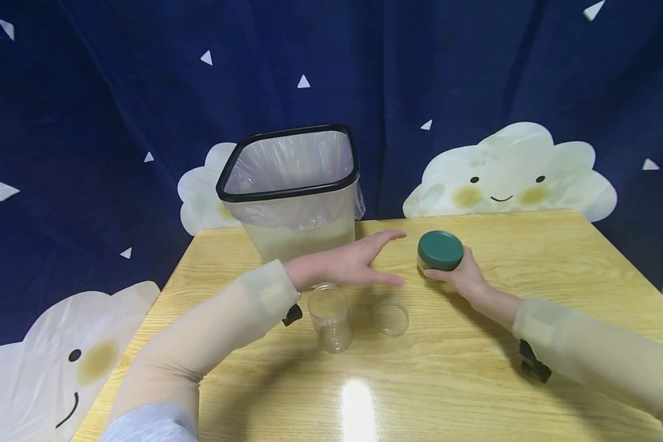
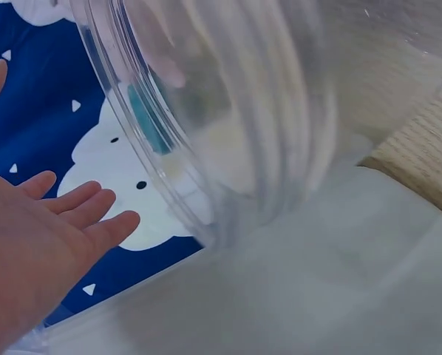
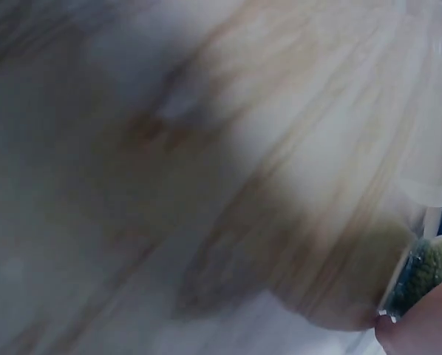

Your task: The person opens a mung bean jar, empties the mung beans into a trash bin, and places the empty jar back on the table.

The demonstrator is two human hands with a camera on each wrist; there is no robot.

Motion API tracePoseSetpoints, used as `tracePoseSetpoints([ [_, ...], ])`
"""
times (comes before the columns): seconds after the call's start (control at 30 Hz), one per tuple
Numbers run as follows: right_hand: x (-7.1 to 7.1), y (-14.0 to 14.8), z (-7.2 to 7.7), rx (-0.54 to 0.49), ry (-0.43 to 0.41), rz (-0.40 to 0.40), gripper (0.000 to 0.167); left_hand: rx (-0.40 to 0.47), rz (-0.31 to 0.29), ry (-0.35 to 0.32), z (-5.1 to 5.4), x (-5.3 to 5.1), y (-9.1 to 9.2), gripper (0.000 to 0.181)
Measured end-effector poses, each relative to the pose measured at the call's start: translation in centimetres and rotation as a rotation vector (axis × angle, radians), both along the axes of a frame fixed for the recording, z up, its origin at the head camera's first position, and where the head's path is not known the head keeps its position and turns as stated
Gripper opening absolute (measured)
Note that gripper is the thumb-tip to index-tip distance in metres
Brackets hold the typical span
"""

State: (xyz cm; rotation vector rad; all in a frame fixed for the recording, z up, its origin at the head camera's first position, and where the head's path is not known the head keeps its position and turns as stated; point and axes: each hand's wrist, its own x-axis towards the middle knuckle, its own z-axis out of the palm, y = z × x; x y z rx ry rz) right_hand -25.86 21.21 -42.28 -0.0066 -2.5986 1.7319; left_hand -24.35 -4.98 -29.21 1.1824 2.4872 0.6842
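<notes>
The step in hand looks like bringing a green-capped jar between both hands, probably so that it can be opened. The jar is on the right of the scene, towards the far part of the tabletop, with its green cap in place and facing up; whether its base touches the wood or is slightly raised cannot be told. The right hand grips it from the right, with the thumb across its near side. Small green pieces show at the edge of the right wrist view, apparently the jar's contents.

The left hand is wide open, its thumb and fingers well apart, reaching right towards the jar but not touching it; it holds nothing. The next move seems to call for closing those fingers on the cap while the right hand keeps the jar steady.

Nearer, below the left forearm, an uncapped clear container stands upright, with a clear round lid lying just to its right. Neither is held. A lined bin stands at the far left, behind the left hand.
</notes>
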Motion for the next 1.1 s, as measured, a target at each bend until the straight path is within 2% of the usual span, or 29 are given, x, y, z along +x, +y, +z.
tracePoseSetpoints([
  [0.17, -0.1, -0.4, -0.1, -0.013, -0.02, -0.064, 0.098, 0.009, 0.022, -0.047, 0.0, -0.2, 0.1, 0.086],
  [0.53, -0.6, -0.3, -0.8, 0.016, 0.048, -0.048, 0.094, 0.0, 0.011, -0.032, 0.1, -0.1, 0.3, 0.085],
  [0.73, -0.6, -0.3, -1.2, -0.021, 0.074, -0.063, 0.096, 0.011, -0.011, -0.013, 0.3, -0.3, 0.5, 0.084],
  [0.9, 0.0, 0.1, -1.0, -0.014, 0.08, -0.062, 0.096, 0.04, -0.018, -0.026, 0.6, -0.4, 1.0, 0.082],
  [1.1, 1.6, 0.7, 0.4, 0.008, 0.129, 0.024, 0.093, 0.074, -0.005, -0.076, 0.9, -0.5, 1.3, 0.08],
])
